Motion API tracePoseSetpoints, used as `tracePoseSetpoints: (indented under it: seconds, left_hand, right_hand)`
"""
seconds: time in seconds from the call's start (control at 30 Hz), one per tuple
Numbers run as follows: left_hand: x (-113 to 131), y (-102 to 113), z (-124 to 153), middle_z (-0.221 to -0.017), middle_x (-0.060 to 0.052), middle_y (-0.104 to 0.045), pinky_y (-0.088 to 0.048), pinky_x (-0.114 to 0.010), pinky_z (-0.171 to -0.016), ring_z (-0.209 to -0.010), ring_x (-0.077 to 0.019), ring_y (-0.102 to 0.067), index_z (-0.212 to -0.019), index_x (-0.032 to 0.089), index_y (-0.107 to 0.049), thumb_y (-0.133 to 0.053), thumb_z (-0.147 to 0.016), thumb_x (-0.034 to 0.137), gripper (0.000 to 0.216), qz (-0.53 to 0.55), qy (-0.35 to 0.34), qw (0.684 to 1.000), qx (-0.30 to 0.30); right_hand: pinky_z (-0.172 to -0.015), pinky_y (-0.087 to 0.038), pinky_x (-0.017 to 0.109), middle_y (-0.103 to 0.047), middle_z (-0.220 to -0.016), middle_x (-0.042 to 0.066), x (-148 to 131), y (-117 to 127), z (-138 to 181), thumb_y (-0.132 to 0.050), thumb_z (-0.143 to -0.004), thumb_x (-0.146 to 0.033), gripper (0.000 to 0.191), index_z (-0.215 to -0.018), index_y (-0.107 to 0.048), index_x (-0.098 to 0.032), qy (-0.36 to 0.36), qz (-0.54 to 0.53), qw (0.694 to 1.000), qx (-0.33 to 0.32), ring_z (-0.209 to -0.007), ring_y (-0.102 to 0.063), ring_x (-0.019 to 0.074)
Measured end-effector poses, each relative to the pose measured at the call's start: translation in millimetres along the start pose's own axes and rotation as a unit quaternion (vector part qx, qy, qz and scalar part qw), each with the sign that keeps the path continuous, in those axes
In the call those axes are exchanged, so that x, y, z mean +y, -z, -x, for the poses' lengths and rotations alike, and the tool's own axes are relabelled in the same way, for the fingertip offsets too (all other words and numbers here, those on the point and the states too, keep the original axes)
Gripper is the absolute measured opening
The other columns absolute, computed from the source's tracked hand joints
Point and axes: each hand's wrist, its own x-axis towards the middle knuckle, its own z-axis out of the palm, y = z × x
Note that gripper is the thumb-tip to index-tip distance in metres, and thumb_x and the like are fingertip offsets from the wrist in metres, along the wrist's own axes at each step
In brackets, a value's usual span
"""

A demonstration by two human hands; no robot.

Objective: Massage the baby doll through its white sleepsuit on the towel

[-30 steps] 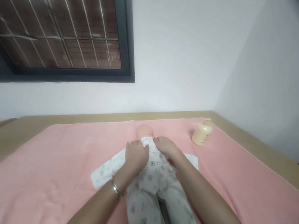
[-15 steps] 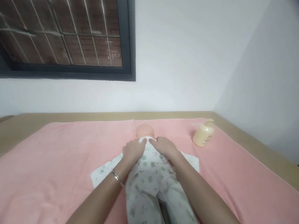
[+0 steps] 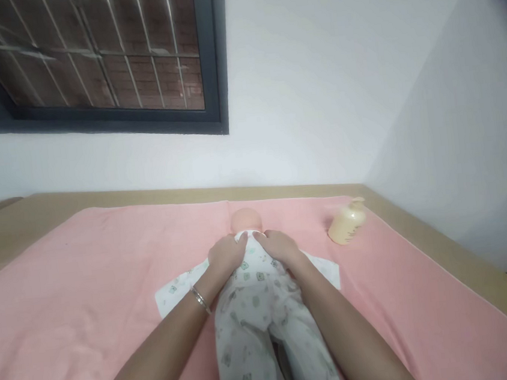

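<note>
A bald baby doll (image 3: 245,220) lies with its head away from me, dressed in a white printed top (image 3: 255,256) and matching white printed trousers (image 3: 246,360). My left hand (image 3: 228,254) wraps round the doll's left-side shoulder as I see it, its thumb lying by the collar. On the opposite shoulder, my right hand (image 3: 281,248) mirrors it, thumb also at the collar. The fingers under and beside the body are partly hidden. Both sleeves of the top spread out flat beyond my wrists. A silver bracelet (image 3: 200,299) circles my left wrist.
Under the doll a pink cloth (image 3: 86,280) covers most of a wooden surface (image 3: 452,266). To the right stands a yellow pump bottle (image 3: 346,224), tilted in view. White walls (image 3: 306,87) rise behind and to the right, with a barred dark-framed window (image 3: 216,55) at upper left.
The view has shifted very slightly. Both hands keep the same place at the doll's shoulders, and the doll and bottle stay where they were on the cloth.
</note>
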Motion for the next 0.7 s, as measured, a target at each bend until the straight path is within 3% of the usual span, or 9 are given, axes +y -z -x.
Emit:
tracePoseSetpoints:
  seconds: [0.7]
  left_hand:
    - [-0.2,2.2,0.1,-0.109,-0.014,-0.069,-0.046,-0.038,-0.078,-0.098,-0.0306,-0.063,-0.110,0.018,-0.065,-0.018,-0.088,0.064,0.070,0.000,-0.002,1.000,-0.005]
  right_hand:
    - [-0.083,-0.043,0.035,-0.064,-0.116,0.016,2.5,-2.8,-3.4,-0.020,-0.090,-0.066,0.071,-0.117,-0.061,-0.015,0.004,0.007,1.000,0.004,-0.105,-0.059,0.0285]
